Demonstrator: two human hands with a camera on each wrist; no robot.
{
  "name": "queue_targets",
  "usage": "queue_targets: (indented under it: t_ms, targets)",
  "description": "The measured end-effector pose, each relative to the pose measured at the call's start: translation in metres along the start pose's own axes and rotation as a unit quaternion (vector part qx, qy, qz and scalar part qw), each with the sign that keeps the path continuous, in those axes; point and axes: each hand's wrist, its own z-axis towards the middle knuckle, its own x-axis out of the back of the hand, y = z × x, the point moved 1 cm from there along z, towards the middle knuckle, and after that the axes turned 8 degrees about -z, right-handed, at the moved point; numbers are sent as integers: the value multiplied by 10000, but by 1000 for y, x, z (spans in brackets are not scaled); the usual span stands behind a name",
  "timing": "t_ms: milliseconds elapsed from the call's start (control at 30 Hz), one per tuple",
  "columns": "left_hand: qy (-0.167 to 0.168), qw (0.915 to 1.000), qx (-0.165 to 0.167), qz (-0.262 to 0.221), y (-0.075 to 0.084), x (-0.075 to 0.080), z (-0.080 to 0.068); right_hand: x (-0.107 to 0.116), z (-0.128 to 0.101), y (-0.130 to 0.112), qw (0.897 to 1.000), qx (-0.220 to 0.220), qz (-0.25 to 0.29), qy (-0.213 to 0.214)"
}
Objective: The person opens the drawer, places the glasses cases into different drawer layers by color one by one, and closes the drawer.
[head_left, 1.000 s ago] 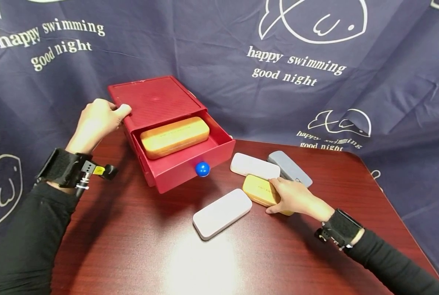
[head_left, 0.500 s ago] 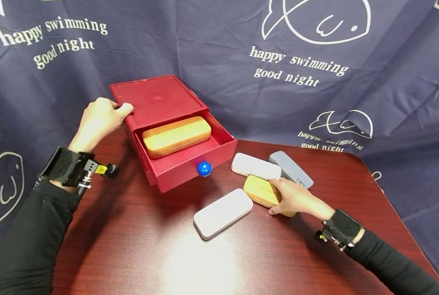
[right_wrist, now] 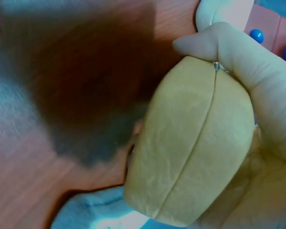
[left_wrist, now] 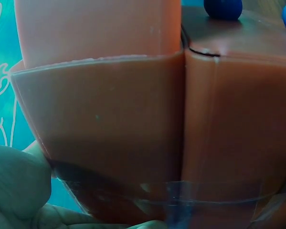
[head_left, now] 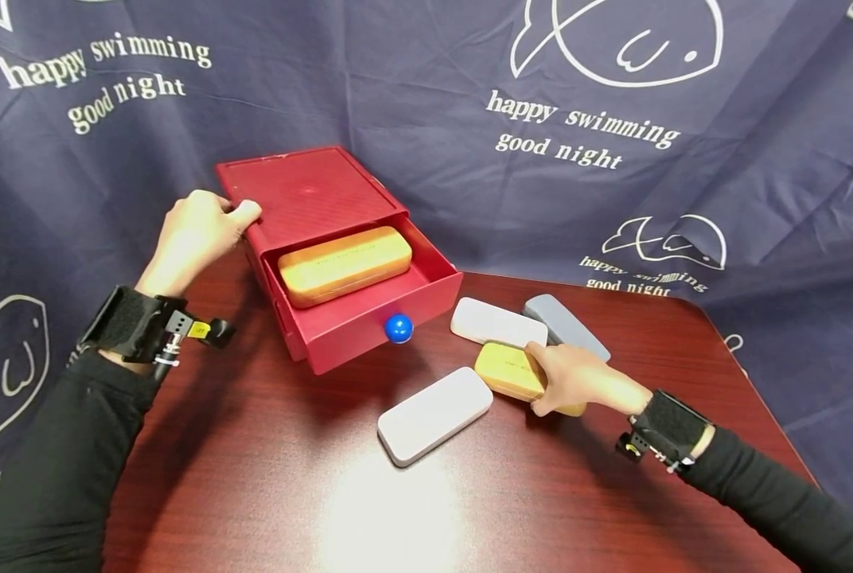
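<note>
My left hand [head_left: 200,235] grips the left edge of a red drawer box [head_left: 305,195], thumb over its top. The box's drawer [head_left: 434,278] is pulled out toward the front, with a blue knob [head_left: 399,329] on its face. Inside it lies a large orange-yellow glasses case [head_left: 344,265]. To the right, my right hand [head_left: 577,376] grips a smaller yellow glasses case [head_left: 508,370] from above. In the right wrist view the end of that yellow case [right_wrist: 190,143] sits between thumb and palm. The left wrist view shows the box's side wall [left_wrist: 104,133] up close.
A white glasses case [head_left: 435,415] lies in front of the drawer. Just behind the gripped case are another white case [head_left: 498,321] and a grey-blue case [head_left: 566,325]. All rest on a reddish-brown table [head_left: 255,477]; a dark blue printed curtain [head_left: 426,119] hangs behind.
The right hand and the smaller yellow case have shifted slightly to the right. The left hand keeps its hold on the box, and the head view has turned a little.
</note>
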Motion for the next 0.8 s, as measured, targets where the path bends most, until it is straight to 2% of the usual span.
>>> queue_targets:
  t_ms: [233, 467, 633, 800]
  targets:
    - [61, 10000, -16, -7, 0, 0, -1, 15, -1, 2, 9988, 277, 163, -367]
    - [82, 10000, -16, -12, -1, -1, -1, 26, -5, 4, 9982, 293, -86, -516]
    - [81, 10000, -23, -21, -1, -1, -1, 31, -10, 5, 9990, 241, -211, -319]
    - [68, 10000, -19, -46, 0, -1, -1, 41, -16, 10, 9998, -9, 79, 192]
